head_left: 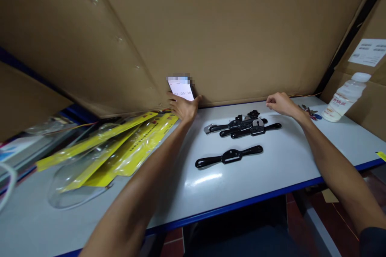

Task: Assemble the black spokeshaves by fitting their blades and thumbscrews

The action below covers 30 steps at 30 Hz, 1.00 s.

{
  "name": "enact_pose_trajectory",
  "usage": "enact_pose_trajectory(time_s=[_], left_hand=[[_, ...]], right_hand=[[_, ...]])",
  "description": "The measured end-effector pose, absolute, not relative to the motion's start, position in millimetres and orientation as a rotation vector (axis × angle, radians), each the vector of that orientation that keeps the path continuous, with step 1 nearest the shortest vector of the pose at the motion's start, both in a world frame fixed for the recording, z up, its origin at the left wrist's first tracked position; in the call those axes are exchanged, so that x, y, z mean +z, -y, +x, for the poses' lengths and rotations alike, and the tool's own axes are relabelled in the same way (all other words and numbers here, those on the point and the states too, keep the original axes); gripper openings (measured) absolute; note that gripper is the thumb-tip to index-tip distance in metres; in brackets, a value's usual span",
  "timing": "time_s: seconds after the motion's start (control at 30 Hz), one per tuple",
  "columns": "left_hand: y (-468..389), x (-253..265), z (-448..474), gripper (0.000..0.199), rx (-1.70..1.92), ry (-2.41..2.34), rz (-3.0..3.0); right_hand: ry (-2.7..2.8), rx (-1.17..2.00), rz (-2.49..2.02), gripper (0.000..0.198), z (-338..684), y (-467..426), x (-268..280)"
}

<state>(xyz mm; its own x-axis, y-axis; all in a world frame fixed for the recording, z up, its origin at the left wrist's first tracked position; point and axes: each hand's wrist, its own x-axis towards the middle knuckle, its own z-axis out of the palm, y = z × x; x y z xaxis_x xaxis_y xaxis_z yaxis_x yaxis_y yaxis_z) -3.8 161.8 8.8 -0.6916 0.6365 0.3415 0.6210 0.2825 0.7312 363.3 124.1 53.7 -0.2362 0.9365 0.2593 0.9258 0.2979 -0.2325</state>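
Note:
Against the cardboard wall, my left hand grips a phone by its lower part, with fingers on one side and thumb on the other. Its lit screen shows running-clock style digits. My right hand is curled closed at the back of the table; whatever its fingers might hold is hidden. Between my arms lies a black spokeshave body on its own. Behind it is a small cluster of black spokeshaves, overlapping, with a round metal piece and small dark parts on top.
Yellow packaging cards in clear plastic are fanned out at left. A white-capped bottle stands at right, with keys beside it. Cardboard walls rise behind the white table, which has a blue front edge.

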Motion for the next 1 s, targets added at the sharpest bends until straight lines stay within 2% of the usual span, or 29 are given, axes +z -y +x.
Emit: enact_pose_trajectory(time_s=[0.13,0.17,0.23,0.3,0.33,0.43,0.57,0.73,0.83,1.0], left_hand=[[-128,18,-24,0.111,1.402,-2.404,1.577],[-114,20,-28,0.103,1.399,-2.329,1.761],[-82,23,-31,0.073,1.321,-2.039,2.118],[-47,24,-25,0.041,1.017,-1.679,2.366],[-31,24,-19,0.037,0.824,-1.523,2.462],[6,21,0,0.039,0.526,-1.230,2.770],[23,14,15,0.039,0.277,-0.997,2.918],[23,5,13,0.032,0.251,-1.007,2.918],[23,3,12,0.030,0.254,-1.030,2.903],[23,3,14,0.027,0.258,-1.028,2.906]], right_hand=[[2.235,0.015,-1.643,0.016,355,-117,58],[2.252,0.014,-1.622,0.017,350,-114,59],[2.293,0.027,-1.565,0.026,339,-106,62],[2.329,0.058,-1.492,0.037,323,-97,61],[2.341,0.079,-1.457,0.037,315,-95,59],[2.399,0.193,-1.378,0.020,289,-95,49],[2.525,0.408,-1.315,0.014,258,-112,38],[2.557,0.631,-1.377,0.006,224,-135,32],[2.521,0.693,-1.398,0.014,209,-143,30],[2.319,0.705,-1.423,0.016,206,-145,34]])
